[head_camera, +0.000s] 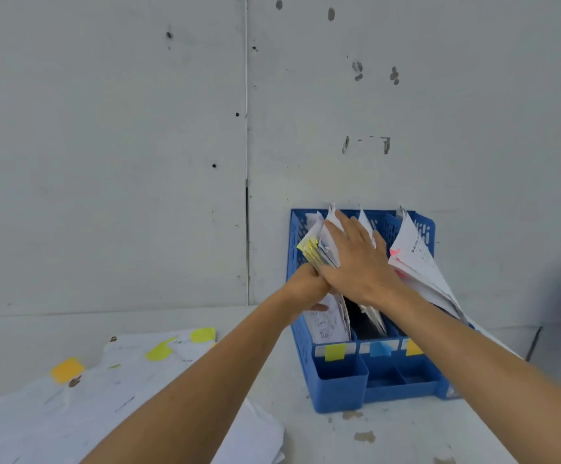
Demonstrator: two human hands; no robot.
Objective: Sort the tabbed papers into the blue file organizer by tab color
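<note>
Grey wall panels (pixel 105 128), pocked with dark marks, rise behind the blue file organizer (pixel 339 393), which stands on a pale, stained table (pixel 389 437) with its back against the wall. To the organizer's left a spread of loose papers (pixel 88 396) lies flat on the table, with yellow and orange tabs showing.

In the organizer's left compartment stands a sheaf of yellow-tabbed papers (pixel 312 252). In its right compartment a sheaf of pink-tabbed papers (pixel 416 262) leans outward to the right. The middle compartment holds a few sheets, their tabs hidden.

The right hand (pixel 356 259) lies flat over the left sheaf, fingers straight and spread. The left hand (pixel 306 284) curls round that sheaf's near edge, holding it.

On the organizer's front dividers sit a yellow-green label (pixel 335 352), a blue label (pixel 380 348) and an orange label (pixel 413 348).
</note>
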